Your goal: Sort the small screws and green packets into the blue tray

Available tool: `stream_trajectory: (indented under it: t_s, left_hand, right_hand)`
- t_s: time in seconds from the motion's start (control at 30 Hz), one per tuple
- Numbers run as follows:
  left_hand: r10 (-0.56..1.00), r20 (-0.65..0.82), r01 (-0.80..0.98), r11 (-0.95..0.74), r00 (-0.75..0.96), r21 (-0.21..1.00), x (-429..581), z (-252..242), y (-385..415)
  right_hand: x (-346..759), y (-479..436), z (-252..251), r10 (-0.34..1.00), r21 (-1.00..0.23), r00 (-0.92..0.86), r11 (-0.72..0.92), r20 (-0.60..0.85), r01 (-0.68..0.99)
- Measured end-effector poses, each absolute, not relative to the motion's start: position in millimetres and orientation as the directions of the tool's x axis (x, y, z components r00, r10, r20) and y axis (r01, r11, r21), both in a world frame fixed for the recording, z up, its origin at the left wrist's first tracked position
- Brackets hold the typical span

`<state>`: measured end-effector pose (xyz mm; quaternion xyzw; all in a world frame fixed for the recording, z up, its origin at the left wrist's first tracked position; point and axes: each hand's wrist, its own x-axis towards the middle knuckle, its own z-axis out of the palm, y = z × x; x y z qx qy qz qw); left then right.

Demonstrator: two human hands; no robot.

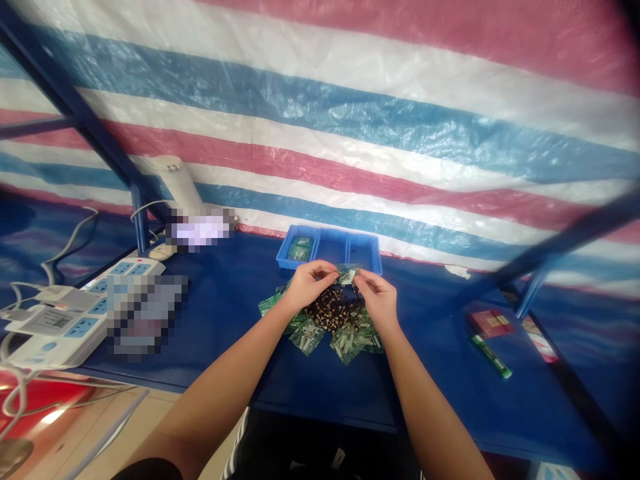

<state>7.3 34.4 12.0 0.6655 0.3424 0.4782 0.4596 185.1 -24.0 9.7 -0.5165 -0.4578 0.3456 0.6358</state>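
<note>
Between my two hands is a small clear plastic bag (pixel 347 275) with pale, metal-looking pieces inside. My left hand (pixel 314 283) pinches its left edge, and the fingers of my right hand (pixel 379 297) close on its right edge. Just below the hands lies a heap of small brass-and-black screw-like parts (pixel 333 310). Around that heap are several greenish clear bags of silvery pins (pixel 306 335), some in front and some at the sides. Behind the hands stands a blue three-part tray (pixel 379 257); its left compartment holds similar filled bags (pixel 301 248).
White power strips (pixel 83 327) with plugs and cables lie at the left, near a blurred-out flat object (pixel 150 313). A white cylinder (pixel 179 183) stands behind. On the right are a red box (pixel 493 323) and a green narrow packet (pixel 491 357). Blue frame posts (pixel 565 240) flank the table.
</note>
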Motion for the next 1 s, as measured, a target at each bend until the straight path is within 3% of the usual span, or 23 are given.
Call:
stream_trajectory:
  t_s: [0.43, 0.8, 1.0]
  left_hand:
    - [0.889, 0.316, -0.034, -0.324, 0.331, 0.946, 7.7, 12.2, 33.1]
    - [0.875, 0.338, -0.03, -0.35, 0.347, 0.936, 7.7, 15.9, 29.8]
    - [0.868, 0.346, -0.041, -0.355, 0.356, 0.934, 9.0, 14.5, 28.1]
  right_hand:
    - [184.3, -22.0, 5.0, 0.92, -0.953, 0.257, 0.304, 0.297, 0.015]
    - [180.4, -26.8, 12.0, 0.952, -0.97, 0.248, 0.212, 0.177, -0.122]
    - [179.5, -26.2, 12.0, 0.944, -0.974, 0.273, 0.214, 0.186, -0.077]
